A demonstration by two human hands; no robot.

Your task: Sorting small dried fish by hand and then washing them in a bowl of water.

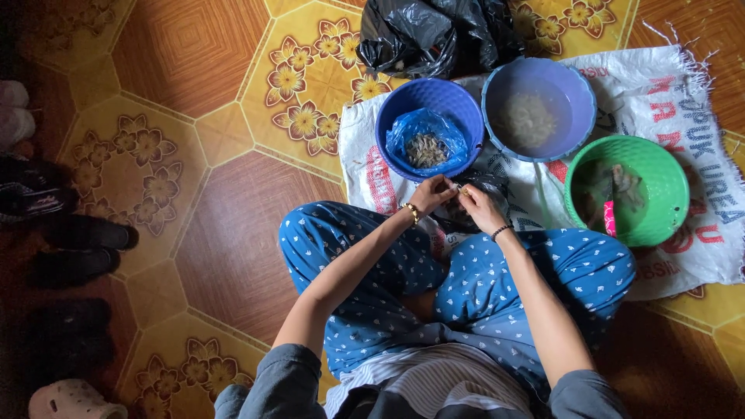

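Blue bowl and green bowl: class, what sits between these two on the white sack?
In the head view, the lavender bowl of cloudy water sits between the blue bowl and the green bowl, set slightly farther from the person.

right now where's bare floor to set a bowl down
Free: the tiled floor left of the sack, between the knee and the shoes. Crowded: the sack, filled by the blue bowl, lilac bowl and green bowl, with the black bag behind and both hands in front.

White woven plastic sack (698,233) on tiled floor (217,233). On sack: blue round plastic basin (392,116) left, lilac round plastic basin (578,97) middle, green round plastic basin (667,194) right. Crumpled black plastic bag (434,31) behind basins. Dark shoes (70,248) far left.
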